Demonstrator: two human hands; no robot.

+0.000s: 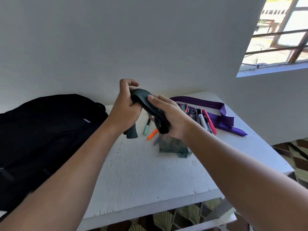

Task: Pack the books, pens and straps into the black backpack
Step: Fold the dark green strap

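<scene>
1. We hold a black strap above the white tabletop; our left hand and right hand each close their grip on it
2. The black backpack lies at left
3. Pens and a purple strap lie at right

White table set against a plain wall; barred window at upper right; patterned floor visible below the table edge.
</scene>
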